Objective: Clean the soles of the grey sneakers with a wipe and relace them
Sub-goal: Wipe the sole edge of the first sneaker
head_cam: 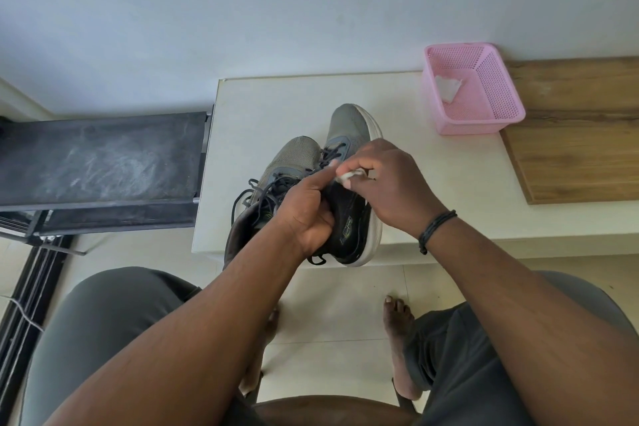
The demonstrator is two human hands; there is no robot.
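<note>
Clearly mid-wipe. Two grey knit sneakers with white soles and dark laces on the pale stone tabletop (276, 104), toes away from the person, long axes running roughly front to back. Left grey sneaker (294, 159) flat beside its partner; right grey sneaker (352, 135) with its heel overhanging the near table edge and its dark lining turned up toward the camera. Left hand (307, 214) curled round the right sneaker's collar, forefinger stretched along the tongue, steadying. Right hand (383, 180) pinching a small crumpled white wipe (347, 176) between thumb and curled fingers, pressed at the shoe's opening just beyond the left forefinger. White sole (371, 235) down and to the right of the wipe, running the length of the shoe, nearer the right hand than the left. Probably needs a roll of the shoe onto its side before the wipe can travel along that sole. Laces loose and trailing near the left sneaker's heel; relacing not yet done.

Grey lettering on the right sneaker's insole, too small to read. No other writing legible. Pink perforated plastic basket (498, 114) at the table's far right, well apart from the shoes, with a white crumpled tissue (447, 88) inside.
</note>
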